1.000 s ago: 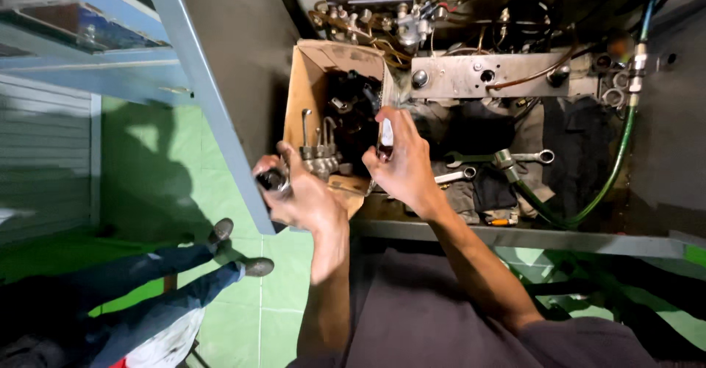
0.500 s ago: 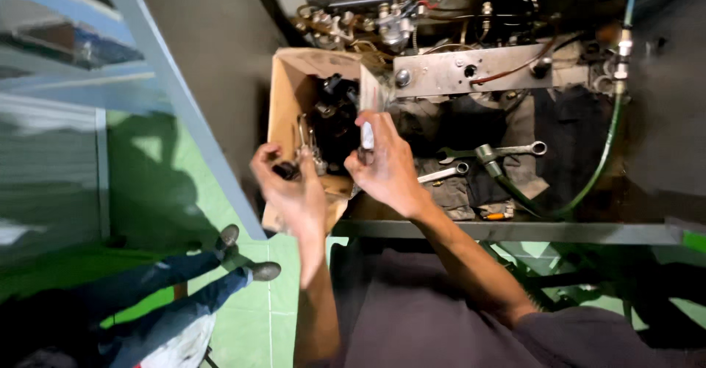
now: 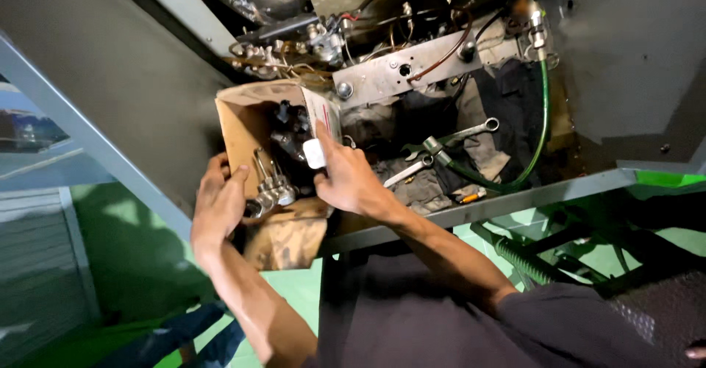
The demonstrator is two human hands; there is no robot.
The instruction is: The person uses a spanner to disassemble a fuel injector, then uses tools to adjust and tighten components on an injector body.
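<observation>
The metal table [image 3: 559, 191] carries an open cardboard box [image 3: 246, 129], dark rags [image 3: 507, 111], two wrenches [image 3: 460, 134] and a green hose [image 3: 540, 129].

The box [image 3: 246, 129] is showing matt brown cardboard, its near flap creased and stained, and the fittings [image 3: 271, 189] inside it are gleaming as bright, smooth metal beside dull black parts [image 3: 290, 129]. To the right, the bracket [image 3: 412, 70] and wrenches [image 3: 448, 138] are shining as bare metal, lying on rough, grimy dark rags [image 3: 507, 103]. The green hose [image 3: 543, 111] is looking like glossy plastic, and the small white piece [image 3: 314, 154] by the right hand [image 3: 349, 180] is showing smooth plastic.
</observation>
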